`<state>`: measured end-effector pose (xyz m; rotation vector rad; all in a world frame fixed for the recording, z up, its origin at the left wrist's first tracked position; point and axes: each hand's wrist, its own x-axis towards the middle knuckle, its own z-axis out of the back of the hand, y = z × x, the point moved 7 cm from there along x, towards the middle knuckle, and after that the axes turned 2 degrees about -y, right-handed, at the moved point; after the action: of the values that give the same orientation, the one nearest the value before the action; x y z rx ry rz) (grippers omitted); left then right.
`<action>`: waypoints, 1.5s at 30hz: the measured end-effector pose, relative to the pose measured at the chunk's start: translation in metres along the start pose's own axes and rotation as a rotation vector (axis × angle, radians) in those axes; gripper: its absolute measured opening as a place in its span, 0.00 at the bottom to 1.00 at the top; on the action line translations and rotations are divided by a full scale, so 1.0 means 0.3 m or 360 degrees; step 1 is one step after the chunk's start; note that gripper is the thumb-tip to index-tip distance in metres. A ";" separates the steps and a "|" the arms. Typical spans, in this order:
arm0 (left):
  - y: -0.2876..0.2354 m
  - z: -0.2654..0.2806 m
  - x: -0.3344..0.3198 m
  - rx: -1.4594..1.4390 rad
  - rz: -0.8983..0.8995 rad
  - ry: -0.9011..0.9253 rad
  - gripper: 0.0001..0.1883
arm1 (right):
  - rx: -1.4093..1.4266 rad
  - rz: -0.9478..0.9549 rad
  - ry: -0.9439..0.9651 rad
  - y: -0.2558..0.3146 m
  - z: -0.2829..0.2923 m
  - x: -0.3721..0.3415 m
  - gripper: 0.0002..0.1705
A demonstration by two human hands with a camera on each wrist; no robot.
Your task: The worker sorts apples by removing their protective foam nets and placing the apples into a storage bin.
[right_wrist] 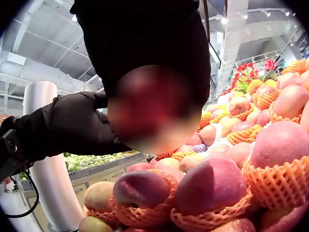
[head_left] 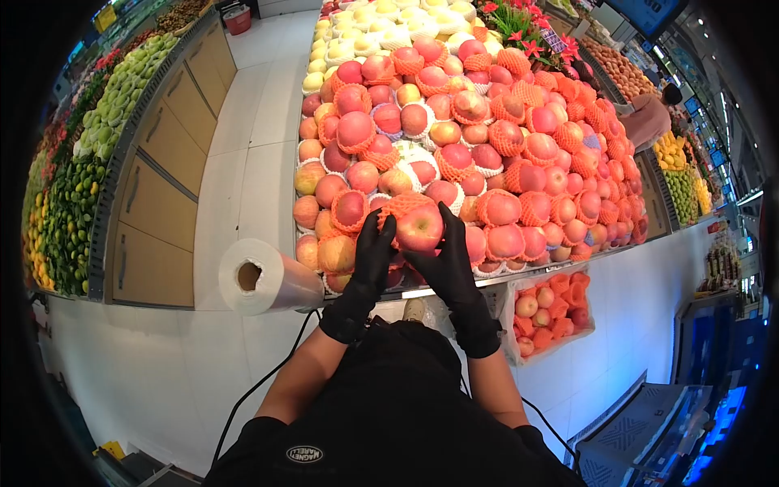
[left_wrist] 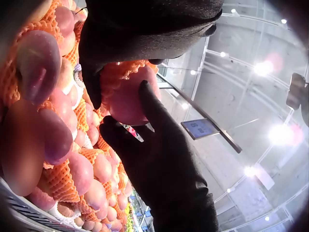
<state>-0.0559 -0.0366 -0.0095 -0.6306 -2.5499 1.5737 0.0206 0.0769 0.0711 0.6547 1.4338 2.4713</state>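
Observation:
Between my two black-gloved hands is a red apple (head_left: 420, 229), lifted close over the front of the apple display. An orange foam net (left_wrist: 113, 79) covers part of it, on the side away from me. My left hand (head_left: 375, 256) grips the net and the apple's left side. The thumb and fingers of my right hand (head_left: 449, 264) hold the apple from the right. In the right wrist view the apple is blurred and partly hidden behind the glove. Other apples (right_wrist: 210, 186) in orange foam nets lie just below the hands.
A large plastic bag roll (head_left: 272, 280) stands at the display's left front corner. Below the front edge, a box of netted apples (head_left: 552, 312) sits on the floor at right. Pale fruit in white nets (head_left: 365, 40) and red flowers (head_left: 527, 28) are at the back.

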 end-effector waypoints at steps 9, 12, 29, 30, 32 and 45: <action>-0.066 0.008 -0.029 -0.0015 -0.0257 -0.0121 0.19 | 0.0137 -0.0033 0.0021 -0.045 -0.020 -0.008 0.51; -0.066 0.023 -0.032 0.0118 -0.0374 -0.0171 0.18 | 0.0514 -0.0316 0.0081 -0.104 0.006 0.010 0.46; -0.084 0.034 -0.029 0.0528 -0.0451 -0.0076 0.21 | 0.0695 -0.0427 -0.0094 -0.038 0.187 0.033 0.16; -0.094 0.030 -0.028 0.0732 -0.0532 -0.0095 0.21 | 0.0596 -0.0396 -0.0089 -0.038 0.198 0.028 0.17; -0.065 0.039 -0.026 0.0608 -0.0443 -0.0034 0.22 | 0.0148 -0.0170 -0.0080 -0.025 0.230 0.018 0.22; -0.066 -0.007 -0.038 0.0564 -0.0409 -0.0028 0.20 | 0.0672 -0.0600 -0.0031 -0.258 0.309 -0.103 0.48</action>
<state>-0.0508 -0.0469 0.0105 -0.2415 -2.1711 1.8685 0.0885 0.1752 0.0356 0.4235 1.8909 1.8917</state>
